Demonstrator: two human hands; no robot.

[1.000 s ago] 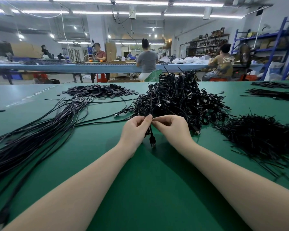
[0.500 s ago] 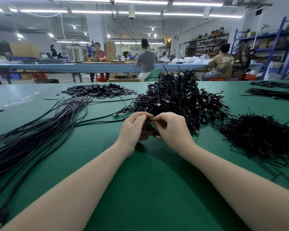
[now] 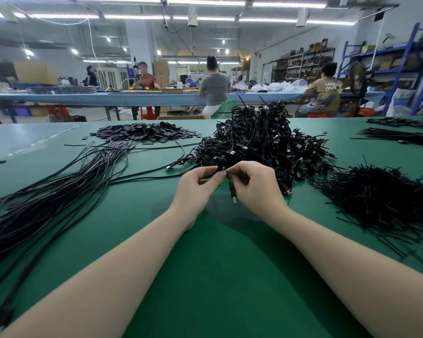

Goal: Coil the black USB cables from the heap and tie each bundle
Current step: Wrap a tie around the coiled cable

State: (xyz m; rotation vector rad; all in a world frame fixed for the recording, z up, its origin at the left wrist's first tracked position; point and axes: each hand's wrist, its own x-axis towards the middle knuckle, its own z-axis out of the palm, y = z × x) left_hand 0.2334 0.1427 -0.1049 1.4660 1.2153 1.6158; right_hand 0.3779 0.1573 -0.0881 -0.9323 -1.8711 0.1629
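Just above the green table (image 3: 205,276), near the tied heap (image 3: 259,145), my left hand (image 3: 195,189) and right hand (image 3: 257,189) pinch one coiled cable bundle (image 3: 222,164) between them, plug dangling, so I can cinch its tie.

Cable plug (image 3: 233,195) lower between hands (image 3: 226,189)

Smooth matt green mat (image 3: 205,276) covers the table, faintly sheened. The loose cables (image 3: 47,198) show glossy black plastic jackets catching purple-grey light. A plug (image 3: 233,193) hanging between the hands ends in bright metal. Wiry matt-black ties (image 3: 381,198) bristle.
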